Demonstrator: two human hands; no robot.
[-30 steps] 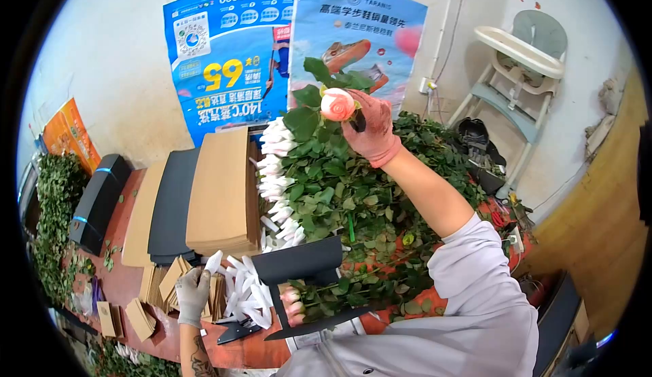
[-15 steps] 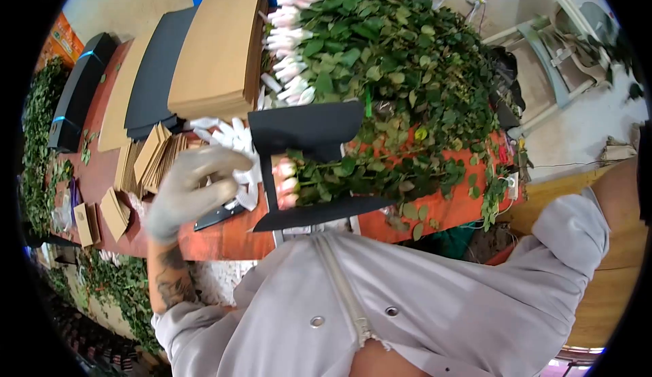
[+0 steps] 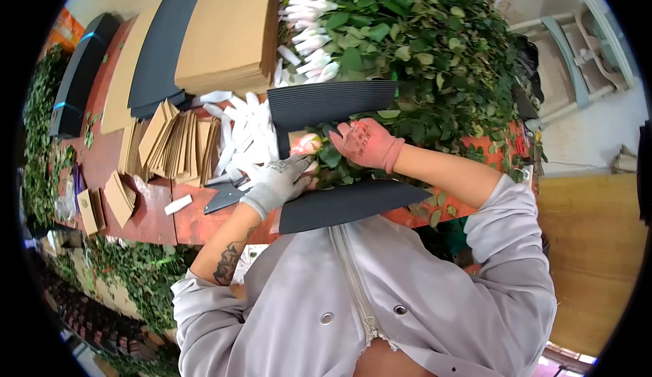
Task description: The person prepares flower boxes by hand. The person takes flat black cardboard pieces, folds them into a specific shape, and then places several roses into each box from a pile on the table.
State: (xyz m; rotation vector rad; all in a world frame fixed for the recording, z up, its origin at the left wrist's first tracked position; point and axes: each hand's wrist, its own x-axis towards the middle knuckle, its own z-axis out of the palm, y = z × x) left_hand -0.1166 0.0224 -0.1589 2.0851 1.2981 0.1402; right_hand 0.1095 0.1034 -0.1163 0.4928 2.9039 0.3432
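Observation:
Pale pink roses [image 3: 305, 144] lie on a black corrugated sheet [image 3: 333, 102], their leafy stems running right. The sheet's far and near sides curve up around them. My left hand [image 3: 277, 183], in a grey glove, is closed around the rose heads on the near side, partly hiding them. In a pink-red glove, my right hand [image 3: 367, 142] is curled just behind the heads, over the leaves and stems. Its fingertips are partly hidden, and what they pinch is not clear.
White sleeves [image 3: 241, 129] and small cardboard pieces [image 3: 180, 142] lie left of the sheet. Behind stand stacked cardboard sheets [image 3: 227, 27] and black sheets [image 3: 163, 44]. A large pile of leafy roses [image 3: 421, 44] fills the back right. A white chair [image 3: 577, 58] stands beyond.
My left hand has moved right and down from above the white sleeves onto the rose heads. My right hand has come into view over the stems. A white sleeve now lies near the table's front edge.

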